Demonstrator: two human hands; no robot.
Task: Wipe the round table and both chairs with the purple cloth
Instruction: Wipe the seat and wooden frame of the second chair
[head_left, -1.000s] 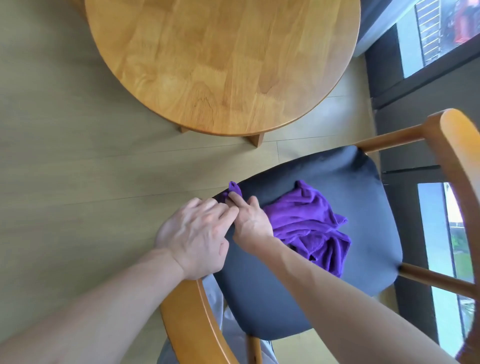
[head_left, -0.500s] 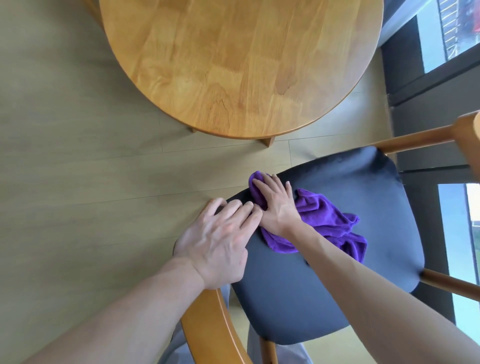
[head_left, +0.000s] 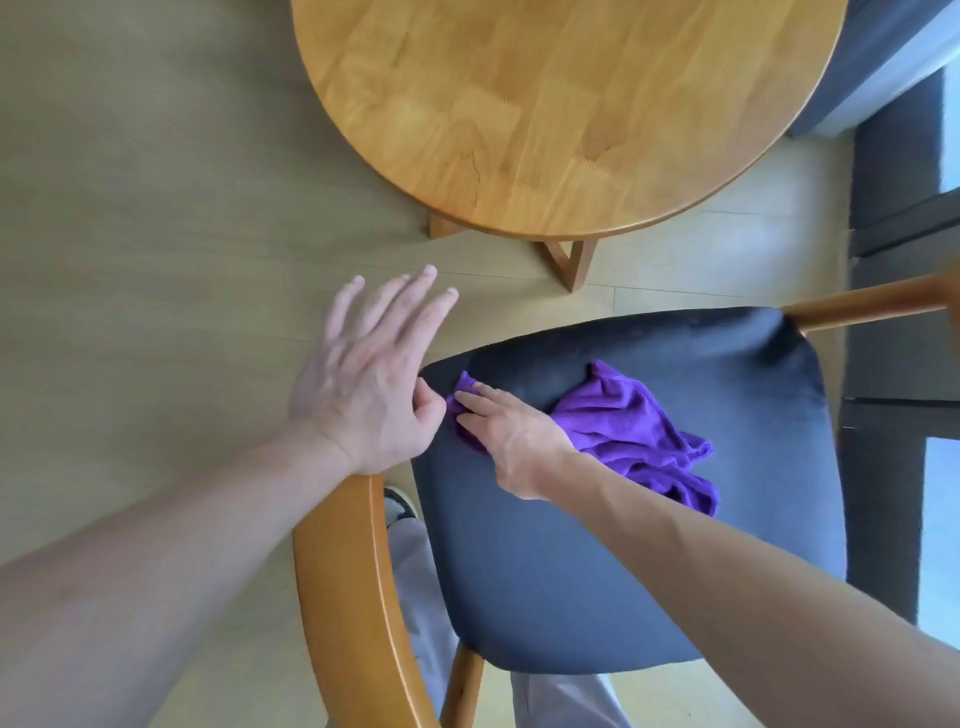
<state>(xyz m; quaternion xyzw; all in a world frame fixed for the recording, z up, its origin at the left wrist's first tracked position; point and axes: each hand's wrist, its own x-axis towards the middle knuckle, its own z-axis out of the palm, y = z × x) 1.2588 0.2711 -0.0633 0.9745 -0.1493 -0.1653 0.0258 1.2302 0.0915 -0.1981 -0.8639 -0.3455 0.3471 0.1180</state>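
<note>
Cloth status: crumpled purple microfibre cloth (head_left: 631, 431) lies on the dark padded chair seat (head_left: 623, 571), centre-right of frame, below the round wooden table (head_left: 566, 104). Right hand (head_left: 511, 434) presses flat on the cloth's left end, fingers straight, not pinching. Left hand (head_left: 371, 382) is spread open, holding nothing, at the seat's left corner above the curved wooden chair backrest (head_left: 343, 582). Cloth looks soft, light and limp, so it will likely bunch under a push. Best hold: flat palm over the middle, or a pinched folded edge.
</note>
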